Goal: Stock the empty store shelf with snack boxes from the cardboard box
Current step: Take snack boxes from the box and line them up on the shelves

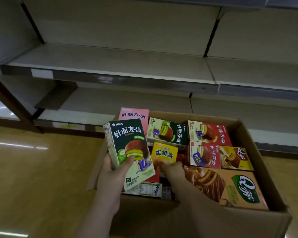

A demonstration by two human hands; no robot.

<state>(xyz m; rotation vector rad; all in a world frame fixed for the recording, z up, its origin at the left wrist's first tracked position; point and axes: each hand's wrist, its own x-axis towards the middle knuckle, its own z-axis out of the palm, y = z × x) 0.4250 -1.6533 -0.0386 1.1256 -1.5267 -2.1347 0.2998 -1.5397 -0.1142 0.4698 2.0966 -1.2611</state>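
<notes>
Left hand (110, 176) near, fingers curled round green box (128, 152), thumb on front, holds it upright over left edge of carton (244, 220). Right hand (172, 170) inside carton, fingertips pinch yellow box (164, 154). Red boxes (208, 143) farther right in carton. Pink box (133, 115) behind green box. Bare shelf (110, 66) far, above carton.

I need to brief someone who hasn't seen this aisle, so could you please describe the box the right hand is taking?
In the open cardboard box below the shelves, find the right hand near its left side. It grips the small yellow snack box, the only plain yellow one, between green and red boxes.
</notes>
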